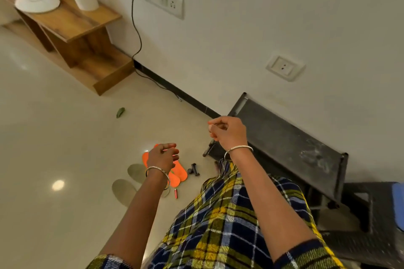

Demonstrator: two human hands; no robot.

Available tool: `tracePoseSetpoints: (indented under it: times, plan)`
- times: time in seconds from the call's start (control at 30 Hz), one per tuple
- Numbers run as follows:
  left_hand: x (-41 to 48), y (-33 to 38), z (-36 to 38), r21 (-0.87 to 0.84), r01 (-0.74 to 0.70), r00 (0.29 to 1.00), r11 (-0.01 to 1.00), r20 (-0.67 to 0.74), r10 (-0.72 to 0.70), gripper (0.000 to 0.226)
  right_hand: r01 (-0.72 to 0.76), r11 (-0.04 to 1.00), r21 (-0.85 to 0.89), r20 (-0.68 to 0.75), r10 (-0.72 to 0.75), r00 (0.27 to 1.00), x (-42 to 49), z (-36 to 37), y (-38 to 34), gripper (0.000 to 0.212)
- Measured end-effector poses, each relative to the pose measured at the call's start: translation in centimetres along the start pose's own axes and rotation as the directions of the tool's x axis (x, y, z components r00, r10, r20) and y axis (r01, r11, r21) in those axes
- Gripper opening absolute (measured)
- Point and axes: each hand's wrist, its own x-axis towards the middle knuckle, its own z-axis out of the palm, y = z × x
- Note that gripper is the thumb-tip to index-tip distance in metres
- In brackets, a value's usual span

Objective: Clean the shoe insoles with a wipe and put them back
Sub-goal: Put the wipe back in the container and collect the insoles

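Observation:
Two orange insoles (pixel 179 176) lie on the pale floor, partly hidden behind my left hand (pixel 162 157). Two grey insoles (pixel 123 190) lie just left of them. My left hand hovers in the air above the orange pair, its fingers loosely curled and holding nothing. My right hand (pixel 228 132) is raised higher, in front of a black shoe rack (pixel 284 144). Its fingers are curled in against the thumb, and nothing shows between them. No wipe and no shoe is in view.
A small dark dumbbell (pixel 193 169) and a red cylinder (pixel 176 193) lie beside the insoles. A green scrap (pixel 120 112) sits farther out. A wooden shelf unit (pixel 72 24) stands at the back left, with a black cable (pixel 140 46) down the wall. A dark stool (pixel 360 203) stands at the right.

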Motion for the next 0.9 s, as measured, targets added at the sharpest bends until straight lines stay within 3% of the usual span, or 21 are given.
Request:
tracePoseSetpoints:
  times: [0.13, 0.3, 0.57, 0.73, 0.9]
  plan:
    - [2.8, -3.2, -0.6, 0.001, 0.101, 0.993, 0.995, -0.054, -0.101, 0.016, -0.009, 0.999, -0.053, 0.176, 0.018, 0.984, 2.4, 1.4, 0.8, 0.009]
    - [6.9, -8.4, -0.6, -0.005, 0.224, 0.965, 0.975, -0.141, -0.222, 0.016, -0.070, 0.980, -0.185, 0.402, 0.141, 0.905, 8.2, 3.3, 4.7, 0.011]
    - [16.3, -16.6, 1.7, -0.109, 0.415, 0.860, 0.904, -0.278, -0.428, 0.014, -0.293, 0.917, -0.271, 0.477, 0.392, 0.786, 15.9, 12.1, 17.3, 0.011]
    - [21.7, -22.5, 3.5, -0.230, 0.490, 0.765, 0.841, -0.349, -0.542, 0.016, -0.252, 0.870, -0.424, 0.536, 0.466, 0.704, 18.1, 18.3, 25.8, 0.014]
    - [25.0, -28.8, 4.0, -0.313, 0.618, 0.677, 0.721, -0.254, -0.690, 0.016, -0.324, 0.834, -0.446, 0.474, 0.528, 0.704, 19.1, 23.7, 34.5, 0.020]
